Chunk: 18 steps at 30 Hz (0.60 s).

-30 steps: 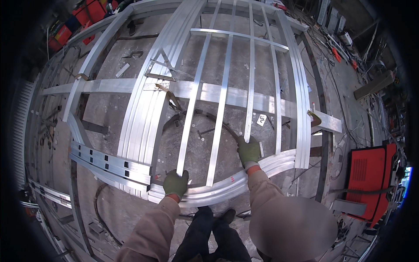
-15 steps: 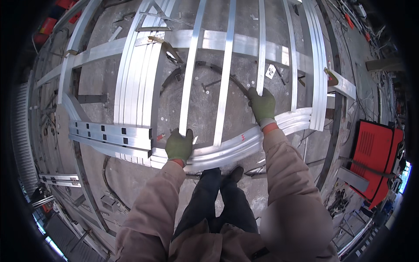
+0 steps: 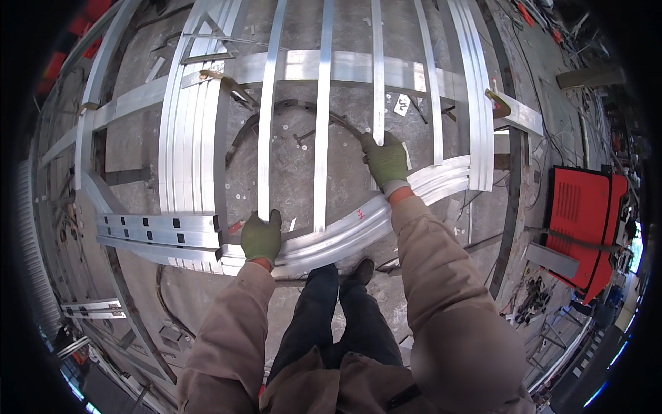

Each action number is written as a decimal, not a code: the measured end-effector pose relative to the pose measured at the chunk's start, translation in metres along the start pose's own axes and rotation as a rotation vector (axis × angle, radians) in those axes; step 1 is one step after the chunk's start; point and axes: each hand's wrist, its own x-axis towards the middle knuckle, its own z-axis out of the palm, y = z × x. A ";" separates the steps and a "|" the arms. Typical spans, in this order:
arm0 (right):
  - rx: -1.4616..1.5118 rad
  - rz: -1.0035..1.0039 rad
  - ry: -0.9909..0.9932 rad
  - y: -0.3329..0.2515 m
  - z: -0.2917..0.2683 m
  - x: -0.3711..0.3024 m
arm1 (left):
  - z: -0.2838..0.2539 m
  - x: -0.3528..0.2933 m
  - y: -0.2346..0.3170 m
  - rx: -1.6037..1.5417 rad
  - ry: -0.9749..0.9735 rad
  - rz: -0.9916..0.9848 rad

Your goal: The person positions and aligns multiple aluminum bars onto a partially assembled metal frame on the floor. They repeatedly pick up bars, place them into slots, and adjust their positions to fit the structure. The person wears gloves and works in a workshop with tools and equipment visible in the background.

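Grips the left bar at its near end with the left hand, with thumb raised on its right side and bent fingers closed on its left. Grips the third bar near its lower end with the right hand, with thumb on its left side and fingers bent together over the other side. Cannot see the fingertips of either hand. Leaves the second bar untouched between both hands, ending close by the inner edge of the curved rail; leaves the fourth bar untouched too, farther right. Has all four bars crossing over the crossbeam, between the ribbed panel at left and the ribbed post at right. Shows one clamp by the panel and another beside the post. Shows a slotted rail across the panel's near end, and a metal triangle over its far part. Shows a dark hoop and a white card beyond the hands, lower than the bars. Stands at the rail's near side, well apart from the red box at far right.
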 end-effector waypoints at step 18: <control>-0.162 -0.048 -0.038 -0.006 -0.005 0.000 | 0.006 -0.002 0.000 -0.016 0.146 0.049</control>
